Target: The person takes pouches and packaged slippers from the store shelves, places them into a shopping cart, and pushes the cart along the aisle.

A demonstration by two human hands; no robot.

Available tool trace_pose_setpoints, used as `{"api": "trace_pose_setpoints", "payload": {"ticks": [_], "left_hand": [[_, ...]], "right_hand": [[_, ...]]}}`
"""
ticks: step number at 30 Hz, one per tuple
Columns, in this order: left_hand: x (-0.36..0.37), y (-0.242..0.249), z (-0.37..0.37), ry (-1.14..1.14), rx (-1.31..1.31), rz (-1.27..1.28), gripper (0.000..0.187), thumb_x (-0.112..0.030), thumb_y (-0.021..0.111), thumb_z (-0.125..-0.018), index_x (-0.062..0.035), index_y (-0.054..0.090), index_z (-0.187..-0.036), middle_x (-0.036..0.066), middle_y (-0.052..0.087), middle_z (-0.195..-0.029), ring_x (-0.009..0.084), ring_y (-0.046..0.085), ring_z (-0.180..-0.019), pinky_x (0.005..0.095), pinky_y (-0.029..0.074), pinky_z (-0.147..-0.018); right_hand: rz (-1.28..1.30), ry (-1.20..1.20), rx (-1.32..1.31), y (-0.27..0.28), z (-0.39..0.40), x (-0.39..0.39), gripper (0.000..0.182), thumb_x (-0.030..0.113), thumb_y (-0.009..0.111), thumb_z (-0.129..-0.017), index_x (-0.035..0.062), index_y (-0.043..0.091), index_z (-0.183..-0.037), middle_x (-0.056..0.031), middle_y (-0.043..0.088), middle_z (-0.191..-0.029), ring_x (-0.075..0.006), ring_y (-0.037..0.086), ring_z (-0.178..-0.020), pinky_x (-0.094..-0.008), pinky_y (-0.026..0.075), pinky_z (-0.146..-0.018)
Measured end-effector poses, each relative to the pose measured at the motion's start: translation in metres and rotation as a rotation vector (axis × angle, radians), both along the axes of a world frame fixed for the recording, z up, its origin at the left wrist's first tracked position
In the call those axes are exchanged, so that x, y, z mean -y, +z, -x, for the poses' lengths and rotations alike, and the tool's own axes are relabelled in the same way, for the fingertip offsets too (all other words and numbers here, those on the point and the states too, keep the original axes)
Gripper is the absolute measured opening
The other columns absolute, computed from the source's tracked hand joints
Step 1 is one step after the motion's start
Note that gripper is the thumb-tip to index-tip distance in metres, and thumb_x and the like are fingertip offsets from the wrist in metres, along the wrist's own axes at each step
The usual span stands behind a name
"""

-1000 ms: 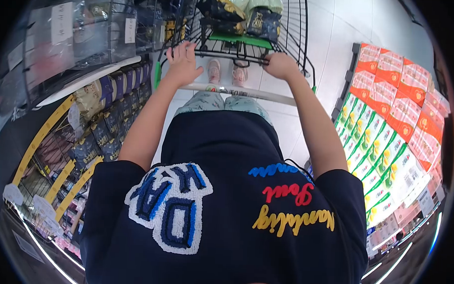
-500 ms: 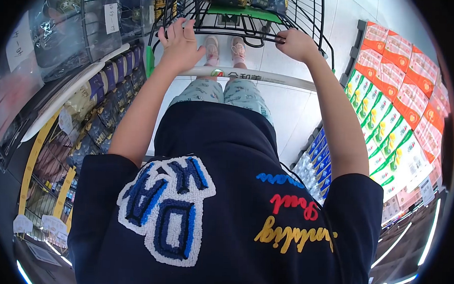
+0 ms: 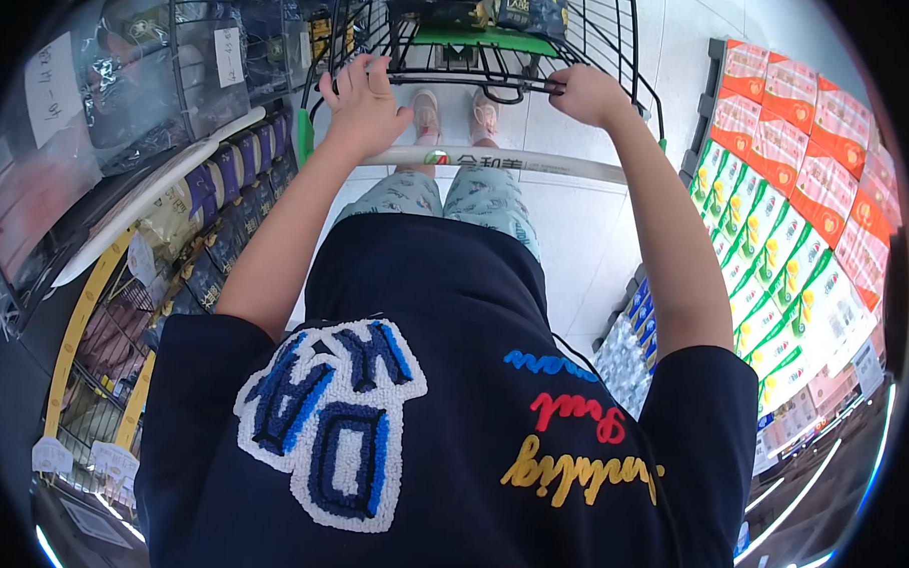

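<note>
A black wire shopping cart (image 3: 444,79) stands in front of me. Its pale handle bar (image 3: 549,167) with printed lettering runs beneath both my forearms. My left hand (image 3: 368,113) lies over the left end of the cart's rear wire rim, fingers spread and gripping nothing. On the right, my right hand (image 3: 589,94) is closed around that rim, its fingertips partly hidden. Dark printed packages (image 3: 531,10) sit in the basket beyond a green panel (image 3: 473,38), cut off by the top of the view.
Racks on the left carry bagged goods (image 3: 121,92) and rows of dark packets (image 3: 262,192) behind a pale shelf rail (image 3: 147,198). To the right rise stacked orange-white packs (image 3: 780,145) and green-white packs (image 3: 766,255). Pale floor tiles (image 3: 592,224) lie between.
More of the packages in the cart shows now. The handle bar sits slightly lower in view, and my feet have shifted a little. Both hands keep their places on the rim.
</note>
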State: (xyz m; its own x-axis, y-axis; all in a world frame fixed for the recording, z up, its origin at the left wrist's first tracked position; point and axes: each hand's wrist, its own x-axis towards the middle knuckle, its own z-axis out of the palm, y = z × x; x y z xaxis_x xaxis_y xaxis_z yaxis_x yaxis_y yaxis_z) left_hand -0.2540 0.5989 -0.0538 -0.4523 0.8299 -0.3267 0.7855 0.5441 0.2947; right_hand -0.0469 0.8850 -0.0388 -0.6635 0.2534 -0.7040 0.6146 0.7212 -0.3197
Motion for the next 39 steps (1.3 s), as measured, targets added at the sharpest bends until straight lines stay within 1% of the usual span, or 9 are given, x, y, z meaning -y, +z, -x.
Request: {"api": "trace_pose_setpoints", "payload": {"ticks": [3, 8, 12, 18, 23, 26, 27, 28, 39], "left_hand": [[0.0, 0.003, 0.0, -0.002, -0.013, 0.003, 0.086, -0.036, 0.074, -0.082, -0.0074, 0.026, -0.147, 0.021, 0.032, -0.147, 0.0398, 0.029, -0.14, 0.0685, 0.008, -0.115], [-0.001, 0.006, -0.001, -0.003, -0.047, 0.047, 0.091, -0.037, 0.075, -0.081, -0.0014, 0.028, -0.15, 0.019, 0.035, -0.145, 0.038, 0.031, -0.139, 0.0665, 0.009, -0.116], [-0.001, 0.007, -0.001, 0.025, -0.026, 0.037, 0.088, -0.032, 0.074, -0.077, -0.0041, 0.028, -0.147, 0.021, 0.036, -0.145, 0.039, 0.031, -0.139, 0.0643, 0.01, -0.116], [-0.001, 0.006, -0.002, 0.036, -0.07, 0.028, 0.088, -0.034, 0.074, -0.075, -0.0044, 0.032, -0.146, 0.02, 0.039, -0.144, 0.0374, 0.035, -0.137, 0.0628, 0.013, -0.116], [0.002, -0.004, 0.003, 0.04, -0.095, -0.007, 0.09, -0.036, 0.075, -0.073, -0.0041, 0.034, -0.146, 0.021, 0.042, -0.142, 0.0366, 0.037, -0.137, 0.0617, 0.016, -0.116], [-0.008, 0.004, 0.008, 0.049, -0.056, 0.067, 0.088, -0.035, 0.074, -0.075, -0.004, 0.032, -0.146, 0.021, 0.039, -0.145, 0.0383, 0.032, -0.141, 0.0625, 0.013, -0.117], [-0.011, 0.005, 0.01, 0.05, -0.07, 0.061, 0.089, -0.036, 0.074, -0.075, -0.0037, 0.033, -0.147, 0.02, 0.04, -0.145, 0.0378, 0.033, -0.139, 0.0623, 0.014, -0.117], [-0.014, 0.004, 0.012, 0.051, -0.082, 0.055, 0.09, -0.037, 0.075, -0.075, -0.0034, 0.033, -0.148, 0.02, 0.04, -0.144, 0.0373, 0.035, -0.138, 0.062, 0.015, -0.117], [-0.07, 0.013, 0.065, 0.074, -0.045, 0.027, 0.089, -0.038, 0.075, -0.075, -0.0039, 0.036, -0.147, 0.022, 0.041, -0.142, 0.0399, 0.035, -0.137, 0.0633, 0.015, -0.117]], "right_hand": [[0.006, 0.02, 0.0, 0.002, 0.003, -0.001, 0.027, 0.031, 0.061, -0.083, 0.0116, 0.075, -0.096, -0.0152, 0.073, -0.101, -0.0359, 0.068, -0.098, -0.0473, 0.055, -0.086], [0.003, 0.005, -0.022, -0.002, 0.001, -0.002, 0.028, 0.031, 0.062, -0.081, 0.0136, 0.076, -0.098, -0.0153, 0.074, -0.102, -0.035, 0.069, -0.099, -0.0471, 0.056, -0.087], [-0.002, 0.021, 0.001, 0.002, 0.002, -0.002, 0.033, 0.032, 0.062, -0.081, 0.0162, 0.077, -0.106, -0.0147, 0.074, -0.107, -0.0343, 0.069, -0.102, -0.0459, 0.056, -0.09], [0.026, 0.018, -0.009, -0.001, 0.001, -0.004, 0.034, 0.031, 0.062, -0.079, 0.015, 0.077, -0.105, -0.0157, 0.074, -0.109, -0.0347, 0.069, -0.105, -0.0463, 0.056, -0.091], [0.034, 0.031, -0.082, -0.012, 0.001, -0.008, 0.033, 0.031, 0.061, -0.079, 0.0126, 0.077, -0.102, -0.0174, 0.074, -0.102, -0.0361, 0.07, -0.099, -0.0465, 0.056, -0.089], [0.028, 0.02, -0.129, -0.018, 0.004, -0.014, 0.033, 0.03, 0.062, -0.079, 0.0102, 0.078, -0.1, -0.017, 0.075, -0.1, -0.0352, 0.071, -0.097, -0.0453, 0.056, -0.089], [0.042, 0.023, -0.119, -0.018, 0.008, -0.018, 0.033, 0.03, 0.062, -0.079, 0.0095, 0.078, -0.1, -0.0168, 0.075, -0.099, -0.035, 0.071, -0.096, -0.045, 0.056, -0.089], [0.081, -0.008, -0.045, -0.015, 0.013, -0.021, 0.038, 0.03, 0.061, -0.077, 0.0104, 0.077, -0.104, -0.0174, 0.074, -0.107, -0.0349, 0.07, -0.104, -0.0446, 0.056, -0.092], [0.02, 0.067, -0.034, -0.002, 0.073, -0.075, 0.04, 0.031, 0.06, -0.077, 0.0101, 0.076, -0.107, -0.0181, 0.073, -0.11, -0.0352, 0.069, -0.105, -0.045, 0.055, -0.091]]}}
